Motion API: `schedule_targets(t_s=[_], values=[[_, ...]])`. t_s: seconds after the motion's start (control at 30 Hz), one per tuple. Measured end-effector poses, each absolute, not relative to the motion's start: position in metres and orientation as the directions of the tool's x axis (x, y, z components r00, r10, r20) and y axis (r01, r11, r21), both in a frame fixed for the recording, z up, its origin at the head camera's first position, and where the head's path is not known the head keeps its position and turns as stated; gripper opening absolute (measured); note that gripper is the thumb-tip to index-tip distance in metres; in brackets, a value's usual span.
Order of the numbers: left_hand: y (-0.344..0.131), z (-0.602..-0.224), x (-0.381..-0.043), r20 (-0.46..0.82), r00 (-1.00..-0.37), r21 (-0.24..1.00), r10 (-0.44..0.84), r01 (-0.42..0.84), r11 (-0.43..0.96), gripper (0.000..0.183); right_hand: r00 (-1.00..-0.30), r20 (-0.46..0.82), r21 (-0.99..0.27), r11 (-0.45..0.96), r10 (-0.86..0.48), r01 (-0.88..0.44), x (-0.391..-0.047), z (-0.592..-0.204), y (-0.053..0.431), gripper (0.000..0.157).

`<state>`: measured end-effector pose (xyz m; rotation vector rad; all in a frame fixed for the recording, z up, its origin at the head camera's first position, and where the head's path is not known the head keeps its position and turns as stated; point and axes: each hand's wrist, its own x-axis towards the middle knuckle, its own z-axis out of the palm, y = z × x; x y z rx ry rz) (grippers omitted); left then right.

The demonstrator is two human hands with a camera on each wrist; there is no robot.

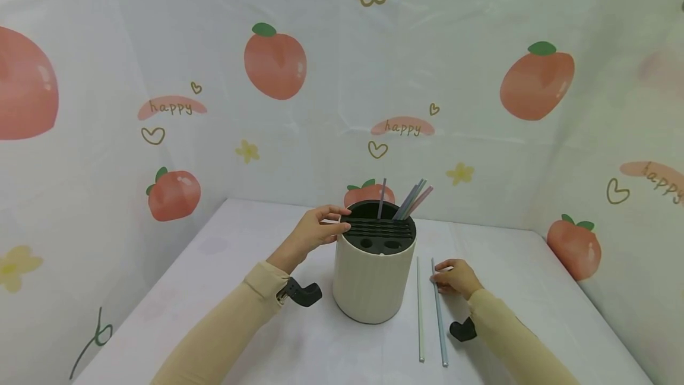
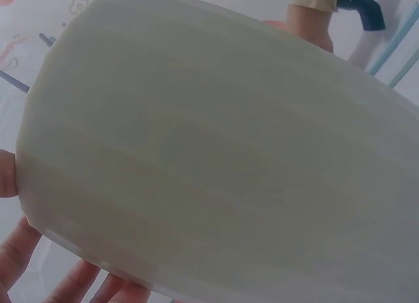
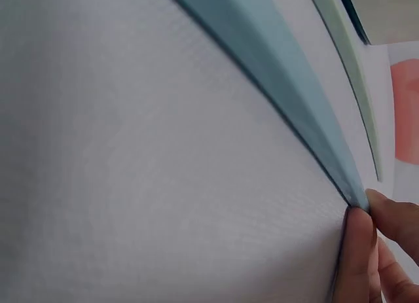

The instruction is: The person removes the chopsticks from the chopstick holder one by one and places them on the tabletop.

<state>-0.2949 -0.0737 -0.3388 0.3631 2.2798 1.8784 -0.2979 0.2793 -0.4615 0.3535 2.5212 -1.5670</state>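
Observation:
A round cream knife holder with a black slotted top stands upright on the table. My left hand holds its left side, with fingertips at the rim. In the left wrist view the fingers lie along the wall of the holder, which fills most of the picture. My right hand pinches the far end of a pale blue chopstick between thumb and finger. The chopstick lies lengthwise on the table. A pale green chopstick lies beside it, nearer the holder.
Several pastel chopsticks lean in the rear opening of the holder, with a single purple one apart from them. The table has a white cover. Behind it hangs a white sheet printed with peaches.

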Motion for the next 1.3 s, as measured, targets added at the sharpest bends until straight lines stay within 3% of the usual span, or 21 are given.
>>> schedule_targets(t_s=[0.67,0.87,1.0,1.3], values=[[-0.074,-0.338,-0.294,0.039,-0.953,0.979,0.301,0.097,0.178,0.036,-0.952,-0.291,-0.84,0.453,0.09,0.3,-0.299,-0.454,0.28,0.034],[-0.075,-0.339,-0.293,0.03,-0.952,0.981,0.305,0.087,0.173,0.037,-0.954,-0.298,-0.905,0.328,-0.034,0.271,-0.296,-0.426,0.287,0.051],[-0.075,-0.34,-0.294,0.034,-0.952,0.981,0.303,0.09,0.174,0.037,-0.976,-0.17,-0.969,0.205,-0.136,0.14,-0.295,-0.386,0.287,0.057],[-0.074,-0.342,-0.296,0.038,-0.955,0.979,0.295,0.095,0.181,0.036,-0.962,0.218,-0.975,-0.067,-0.165,-0.21,-0.28,-0.315,0.263,0.025]])
